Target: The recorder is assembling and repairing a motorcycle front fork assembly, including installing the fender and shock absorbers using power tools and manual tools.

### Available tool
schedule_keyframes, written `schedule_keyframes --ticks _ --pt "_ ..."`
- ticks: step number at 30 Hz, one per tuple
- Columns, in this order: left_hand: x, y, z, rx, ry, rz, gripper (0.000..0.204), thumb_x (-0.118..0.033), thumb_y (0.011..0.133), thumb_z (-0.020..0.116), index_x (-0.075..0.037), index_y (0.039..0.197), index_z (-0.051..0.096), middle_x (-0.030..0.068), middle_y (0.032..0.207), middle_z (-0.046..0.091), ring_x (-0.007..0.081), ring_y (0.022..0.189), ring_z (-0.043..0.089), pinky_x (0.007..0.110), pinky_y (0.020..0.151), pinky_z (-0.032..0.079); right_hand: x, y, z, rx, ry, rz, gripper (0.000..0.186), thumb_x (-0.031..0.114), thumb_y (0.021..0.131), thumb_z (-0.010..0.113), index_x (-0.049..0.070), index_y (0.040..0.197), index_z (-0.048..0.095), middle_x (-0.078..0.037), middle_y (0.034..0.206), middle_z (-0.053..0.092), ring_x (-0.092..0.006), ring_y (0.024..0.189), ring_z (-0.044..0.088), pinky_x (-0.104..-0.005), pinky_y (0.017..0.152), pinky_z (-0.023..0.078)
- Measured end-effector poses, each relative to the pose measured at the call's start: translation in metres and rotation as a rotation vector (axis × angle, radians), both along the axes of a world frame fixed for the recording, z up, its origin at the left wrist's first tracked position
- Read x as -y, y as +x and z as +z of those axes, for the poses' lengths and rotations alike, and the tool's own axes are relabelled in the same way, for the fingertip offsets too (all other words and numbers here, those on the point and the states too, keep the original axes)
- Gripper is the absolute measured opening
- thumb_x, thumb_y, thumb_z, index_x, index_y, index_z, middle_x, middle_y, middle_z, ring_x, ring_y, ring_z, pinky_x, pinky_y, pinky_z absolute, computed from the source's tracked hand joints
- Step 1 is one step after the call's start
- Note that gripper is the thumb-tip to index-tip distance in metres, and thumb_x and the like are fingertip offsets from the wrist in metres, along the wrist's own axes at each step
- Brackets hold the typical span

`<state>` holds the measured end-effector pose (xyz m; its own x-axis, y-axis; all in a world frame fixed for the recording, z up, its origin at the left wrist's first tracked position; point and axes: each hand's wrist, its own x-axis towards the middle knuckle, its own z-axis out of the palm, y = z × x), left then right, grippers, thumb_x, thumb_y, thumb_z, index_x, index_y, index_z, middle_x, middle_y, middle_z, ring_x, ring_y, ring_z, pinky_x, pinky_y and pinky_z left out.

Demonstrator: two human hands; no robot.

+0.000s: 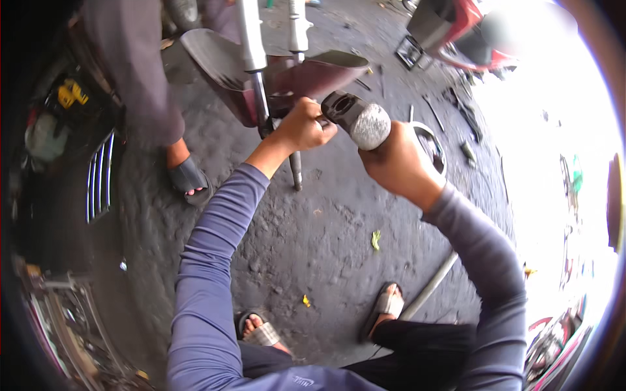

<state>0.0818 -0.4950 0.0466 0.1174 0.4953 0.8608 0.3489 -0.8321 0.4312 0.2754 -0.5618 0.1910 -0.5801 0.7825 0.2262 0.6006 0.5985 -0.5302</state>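
My right hand is wrapped round a hammer, most of its handle hidden in the fist. The hammer's head has a worn, rounded silver end and a dark end pointing to my left hand. That hand is closed beside the lower end of a motorcycle front fork; what lies in its fingers is hidden. The fork has two silver legs, and a dark red mudguard sits around them. Below my left hand a metal stem points down, its tip above the dark ground.
Another person's leg and dark sandal stand left of the fork. A grey pipe lies by my right foot. Loose tools and parts lie at the far right, below a red and black vehicle part. Metal parts lie at lower left.
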Motion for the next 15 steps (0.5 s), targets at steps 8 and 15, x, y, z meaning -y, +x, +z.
schedule_keyframes --ticks 8,15 --pt "0.023 0.001 0.022 0.007 -0.553 -0.010 0.041 -0.015 0.088 0.063 -0.002 0.059 0.037 0.0038 0.054 0.027 0.0075 0.055 0.028 0.032 0.049 0.025 0.000 0.074 0.034 0.054 -0.006 -0.181 0.022 0.016 0.081 0.071 -0.005 0.084 0.063 -0.018 0.064 0.060 -0.0235 0.058 0.060 -0.0374 0.059 0.049" --pt "-0.022 0.062 0.042 -0.185 -0.594 0.051 0.052 -0.037 0.102 0.053 0.002 0.070 0.042 0.0056 0.062 0.027 0.0103 0.060 0.030 0.035 0.052 0.031 -0.035 0.128 -0.042 -0.121 -0.271 -0.157 0.022 0.014 0.082 0.072 -0.006 0.081 0.062 -0.011 0.061 0.057 -0.0152 0.056 0.053 -0.0352 0.056 0.045"
